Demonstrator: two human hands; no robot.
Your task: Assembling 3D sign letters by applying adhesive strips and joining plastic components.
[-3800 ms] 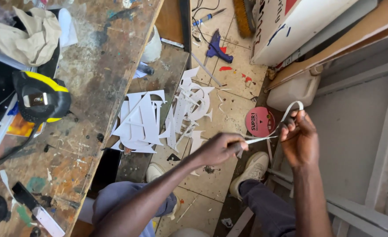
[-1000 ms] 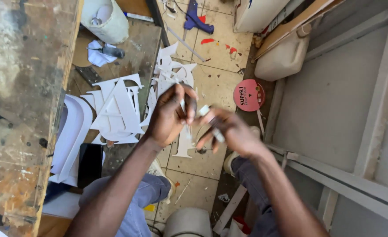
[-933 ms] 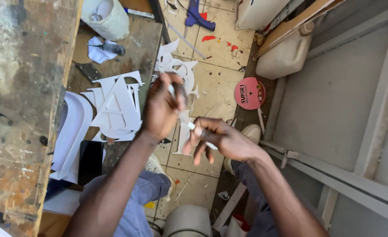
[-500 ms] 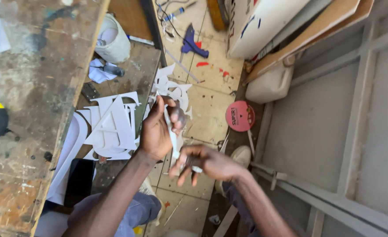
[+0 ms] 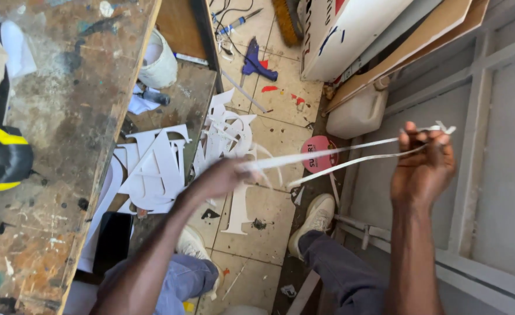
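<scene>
Pulling evenly, with both ends pinched firmly and level, looks like the way to keep the thin white double strip [image 5: 350,156] taut without tearing it. Nearest, the left hand [image 5: 225,177] is closed on one end, its fingers blurred so the exact grip cannot be told. Further out, the right hand [image 5: 423,163] pinches the other end shut between thumb and fingers, raised before the grey metal wall panel [image 5: 502,192]. Below lie flat white cut-out letter shapes [image 5: 158,169] beside the paint-stained wooden workbench [image 5: 65,116].
</scene>
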